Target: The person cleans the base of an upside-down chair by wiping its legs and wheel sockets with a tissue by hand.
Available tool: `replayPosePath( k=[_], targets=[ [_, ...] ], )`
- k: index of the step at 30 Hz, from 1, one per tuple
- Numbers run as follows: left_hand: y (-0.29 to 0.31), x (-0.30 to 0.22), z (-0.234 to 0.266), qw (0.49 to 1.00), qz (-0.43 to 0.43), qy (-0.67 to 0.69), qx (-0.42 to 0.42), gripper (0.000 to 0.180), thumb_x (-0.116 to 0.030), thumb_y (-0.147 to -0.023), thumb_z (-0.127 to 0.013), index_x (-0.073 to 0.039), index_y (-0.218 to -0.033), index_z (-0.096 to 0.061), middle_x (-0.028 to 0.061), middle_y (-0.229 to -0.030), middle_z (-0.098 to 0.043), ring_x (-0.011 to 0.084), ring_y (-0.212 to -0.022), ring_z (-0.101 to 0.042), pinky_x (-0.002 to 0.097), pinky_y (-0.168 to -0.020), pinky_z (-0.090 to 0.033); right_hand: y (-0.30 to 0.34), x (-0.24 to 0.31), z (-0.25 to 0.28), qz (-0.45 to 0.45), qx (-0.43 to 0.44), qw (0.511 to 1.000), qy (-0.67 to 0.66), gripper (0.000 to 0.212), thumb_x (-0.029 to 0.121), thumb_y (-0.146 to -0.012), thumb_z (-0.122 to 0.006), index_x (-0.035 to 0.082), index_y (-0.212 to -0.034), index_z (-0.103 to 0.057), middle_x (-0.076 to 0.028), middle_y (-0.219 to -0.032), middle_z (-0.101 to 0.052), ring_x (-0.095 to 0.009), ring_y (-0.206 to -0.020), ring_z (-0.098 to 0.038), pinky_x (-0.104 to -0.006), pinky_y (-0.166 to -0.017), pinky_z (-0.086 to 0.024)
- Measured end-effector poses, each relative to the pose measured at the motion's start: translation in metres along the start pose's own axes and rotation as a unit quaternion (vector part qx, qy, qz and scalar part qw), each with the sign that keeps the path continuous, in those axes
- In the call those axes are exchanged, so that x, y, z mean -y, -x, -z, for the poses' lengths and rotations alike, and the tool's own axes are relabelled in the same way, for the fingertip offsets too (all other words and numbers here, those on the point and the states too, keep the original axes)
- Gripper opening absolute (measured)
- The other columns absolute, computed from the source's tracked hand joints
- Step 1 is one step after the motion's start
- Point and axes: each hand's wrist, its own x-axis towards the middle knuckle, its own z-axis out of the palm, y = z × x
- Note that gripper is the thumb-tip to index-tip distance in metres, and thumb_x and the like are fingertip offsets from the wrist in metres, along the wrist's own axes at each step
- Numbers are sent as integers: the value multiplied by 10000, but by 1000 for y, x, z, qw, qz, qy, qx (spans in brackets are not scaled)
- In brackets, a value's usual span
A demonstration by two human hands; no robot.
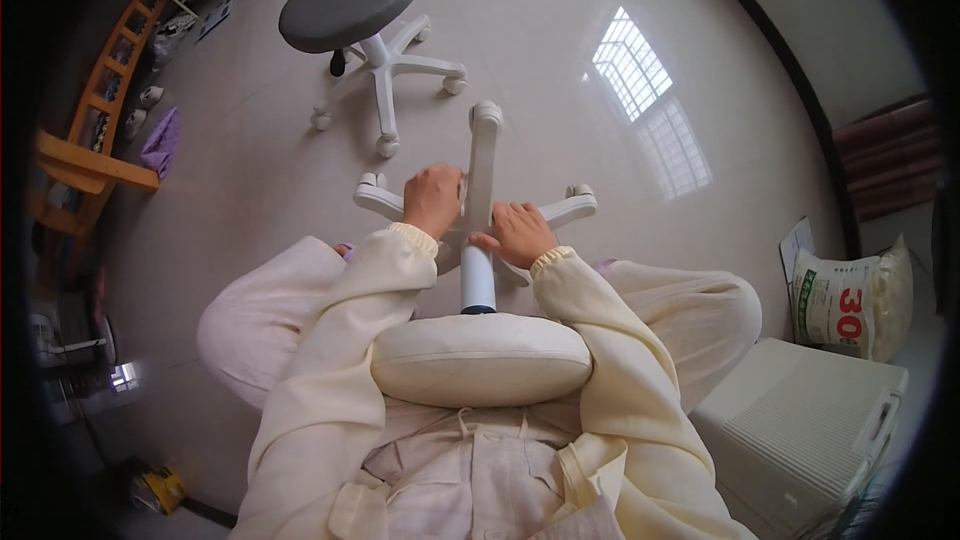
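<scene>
Probably a home room. Landmark: grey-seated stool (pixel 350 2). Around it, glossy pale floor (pixel 540 50); to its right, barred-window reflection (pixel 632 70); left, slatted wooden furniture (pixel 112 70), apparent shoes (pixel 135 122); far right, nearer camera, stuffed sack (pixel 835 302).

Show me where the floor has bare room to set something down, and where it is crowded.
The floor is bare from the grey stool rightward to the dark wall edging and leftward to the purple cloth. Crowded: the middle, where left hand and right hand hold the tipped white stool; lower right, where a box and sack sit.
</scene>
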Motion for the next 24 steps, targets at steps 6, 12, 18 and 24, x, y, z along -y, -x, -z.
replayPosePath(
  k=[6, 12, 18, 24],
  targets=[
    [6, 10, -19, 998, 8, 55, -12, 125, -136, -753, -579, -81, -805, -679, 161, -722, -637, 369, -721, -622, 443, -660, -499, -4, -1, -4, -1, 2, 1000, 13, 582, 588, -819, -535, 26, -971, -531, -130, -872, -624, -281, -883, -590, -387, -839, -388],
    [16, 8, -13, 974, -135, -135, 124, 96, -124, -699, -598, -77, -719, -679, 132, -710, -646, 321, -706, -642, 410, -637, -511, -3, 3, 2, -6, 19, 1000, 8, 574, 575, -818, -546, 26, -985, -522, -132, -887, -625, -277, -905, -587, -387, -846, -383],
    [24, 16, 8, 924, -264, -223, 167, 94, -134, -697, -599, -79, -691, -675, 90, -715, -650, 264, -721, -654, 373, -611, -512, -4, 4, 5, -20, 42, 999, 3, 555, 559, -821, -556, 25, -973, -530, -137, -902, -629, -283, -917, -588, -385, -851, -381],
    [21, 50, 40, 928, -185, -296, 133, 96, -128, -708, -594, -78, -687, -673, 87, -713, -648, 251, -728, -656, 373, -606, -512, -2, -2, -2, -5, 1, 1000, -12, 572, 581, -821, -541, 23, -949, -541, -145, -885, -632, -290, -894, -594, -383, -850, -384]
  ],
)
